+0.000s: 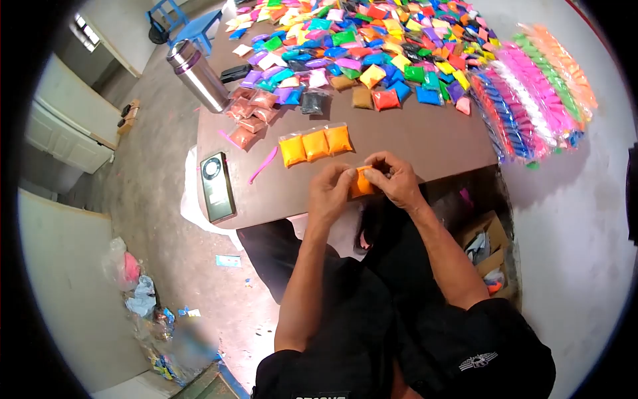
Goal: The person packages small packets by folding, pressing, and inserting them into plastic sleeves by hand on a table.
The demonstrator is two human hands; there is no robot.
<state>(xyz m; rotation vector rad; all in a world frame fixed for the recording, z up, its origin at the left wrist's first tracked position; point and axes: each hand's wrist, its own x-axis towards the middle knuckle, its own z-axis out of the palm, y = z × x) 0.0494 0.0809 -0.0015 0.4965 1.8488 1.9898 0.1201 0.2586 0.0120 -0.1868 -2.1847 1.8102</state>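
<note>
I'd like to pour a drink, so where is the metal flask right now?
In the head view, the flask stands at the table's far left, beside the brown packets.

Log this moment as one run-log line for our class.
left hand: pinching orange packet | right hand: pinching same packet | table: row of three packets, pink strip nearby

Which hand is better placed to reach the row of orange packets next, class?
Probably the left hand: it is nearer the row of orange packets. The right hand, farther off, could keep hold of the single orange packet both now pinch.
</note>
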